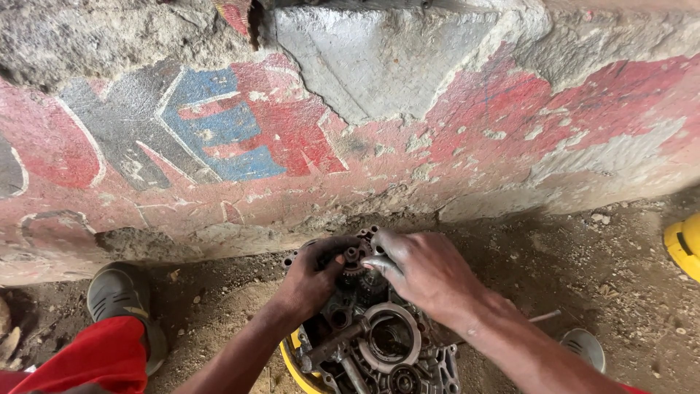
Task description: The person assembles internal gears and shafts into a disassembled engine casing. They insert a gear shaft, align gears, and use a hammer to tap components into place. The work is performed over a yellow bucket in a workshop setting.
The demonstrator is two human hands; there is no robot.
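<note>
Below a cracked red-and-blue painted wall, greasy grey metal engine casing fills a yellow bowl; left hand and right hand fingers pinch its small dark gear.

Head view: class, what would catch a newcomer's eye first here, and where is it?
At bottom centre, the left hand and right hand work on gears atop a greasy engine casing on the dirt. Behind it rises a crumbling wall painted red and blue. A red trouser leg fills the lower left.

You've got a greasy grey engine casing lying flat over a yellow tub on the dirt floor by the wall, small dark gears seated upright at its far end.
</note>
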